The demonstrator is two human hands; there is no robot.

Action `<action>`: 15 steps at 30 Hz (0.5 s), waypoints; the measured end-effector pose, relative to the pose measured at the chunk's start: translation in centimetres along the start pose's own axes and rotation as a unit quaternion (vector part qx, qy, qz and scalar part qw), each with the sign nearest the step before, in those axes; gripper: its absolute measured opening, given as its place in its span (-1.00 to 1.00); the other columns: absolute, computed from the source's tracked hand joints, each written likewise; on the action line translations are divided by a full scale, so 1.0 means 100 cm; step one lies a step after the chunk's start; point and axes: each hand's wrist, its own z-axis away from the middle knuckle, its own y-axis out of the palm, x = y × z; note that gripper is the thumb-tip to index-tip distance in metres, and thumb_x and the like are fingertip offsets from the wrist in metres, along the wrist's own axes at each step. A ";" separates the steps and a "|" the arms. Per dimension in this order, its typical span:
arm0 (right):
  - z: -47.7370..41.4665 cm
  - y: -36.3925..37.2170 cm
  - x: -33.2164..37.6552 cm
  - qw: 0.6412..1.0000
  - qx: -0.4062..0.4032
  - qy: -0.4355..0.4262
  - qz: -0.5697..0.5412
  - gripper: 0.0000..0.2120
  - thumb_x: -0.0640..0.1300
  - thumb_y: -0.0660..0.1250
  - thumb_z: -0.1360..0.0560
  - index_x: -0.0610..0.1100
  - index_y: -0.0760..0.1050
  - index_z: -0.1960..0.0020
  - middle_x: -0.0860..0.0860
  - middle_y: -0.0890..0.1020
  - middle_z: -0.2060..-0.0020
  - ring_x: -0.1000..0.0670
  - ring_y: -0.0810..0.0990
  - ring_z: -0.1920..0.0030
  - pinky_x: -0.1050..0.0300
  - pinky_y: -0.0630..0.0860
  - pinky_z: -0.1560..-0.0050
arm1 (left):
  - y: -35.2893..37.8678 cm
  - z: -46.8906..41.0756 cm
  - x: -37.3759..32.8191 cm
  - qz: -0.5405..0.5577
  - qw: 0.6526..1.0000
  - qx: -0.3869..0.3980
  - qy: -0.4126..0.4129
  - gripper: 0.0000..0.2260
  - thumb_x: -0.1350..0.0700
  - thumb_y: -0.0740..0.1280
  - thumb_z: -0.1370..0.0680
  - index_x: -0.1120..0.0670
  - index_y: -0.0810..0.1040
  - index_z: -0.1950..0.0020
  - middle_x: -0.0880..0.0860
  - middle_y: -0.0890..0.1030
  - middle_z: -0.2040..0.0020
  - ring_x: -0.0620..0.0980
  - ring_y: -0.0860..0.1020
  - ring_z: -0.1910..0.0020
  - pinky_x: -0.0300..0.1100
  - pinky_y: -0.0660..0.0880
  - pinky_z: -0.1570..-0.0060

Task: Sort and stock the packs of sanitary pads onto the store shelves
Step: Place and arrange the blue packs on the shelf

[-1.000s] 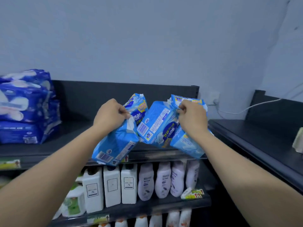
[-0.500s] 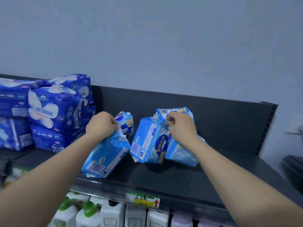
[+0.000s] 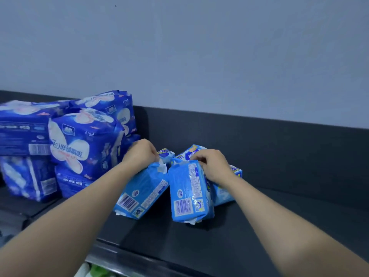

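Fingers (image 3: 154, 154) of the left hand (image 3: 139, 154) and right hand (image 3: 212, 166) stay clamped on light-blue packs (image 3: 187, 193), now lowered from mid-air onto the shelf's (image 3: 279, 216) middle beside the dark stack (image 3: 79, 148), so letting go looks next.

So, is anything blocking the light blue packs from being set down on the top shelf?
Nothing visible. The left hand and right hand grip light blue packs that appear to rest on the dark shelf already. The dark blue stack stands just left of the left hand, not under them.
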 end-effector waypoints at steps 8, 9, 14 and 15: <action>-0.027 0.020 -0.005 0.998 0.047 0.050 0.008 -0.77 -0.25 0.33 -0.46 0.05 0.67 0.12 0.03 0.70 0.17 -0.05 0.64 0.08 0.02 0.58 0.05 | 0.018 -0.033 0.018 -0.023 0.997 0.074 -0.022 -0.77 0.09 0.46 -0.44 -0.14 0.55 0.38 0.02 0.64 -0.07 0.10 0.41 -0.27 -0.12 0.42 -0.24; -0.028 0.020 -0.006 0.997 0.053 0.055 0.006 -0.76 -0.25 0.32 -0.47 0.06 0.67 0.11 0.04 0.69 0.17 -0.05 0.64 0.08 0.03 0.56 0.05 | 0.019 -0.034 0.019 -0.044 0.995 0.083 -0.016 -0.77 0.06 0.46 -0.43 -0.16 0.54 0.39 0.02 0.63 -0.10 0.14 0.37 -0.32 -0.09 0.37 -0.30; -0.025 0.009 0.001 0.989 0.118 0.090 -0.019 -0.82 -0.17 0.36 -0.52 0.00 0.66 -0.08 0.07 0.64 0.14 0.07 0.56 0.10 0.22 0.46 0.06 | 0.016 -0.033 0.017 -0.077 0.991 0.105 0.020 -0.70 -0.20 0.38 -0.47 -0.03 0.56 0.33 0.05 0.60 0.04 0.13 0.48 -0.19 -0.12 0.40 -0.14; -0.023 0.006 0.003 0.987 0.123 0.098 -0.028 -0.82 -0.14 0.39 -0.50 0.01 0.66 -0.08 0.06 0.64 0.12 0.07 0.56 0.09 0.23 0.46 0.04 | 0.015 -0.032 0.015 -0.078 0.992 0.100 0.020 -0.63 -0.23 0.35 -0.49 0.04 0.56 0.31 0.07 0.57 0.15 0.12 0.53 -0.08 -0.17 0.41 0.06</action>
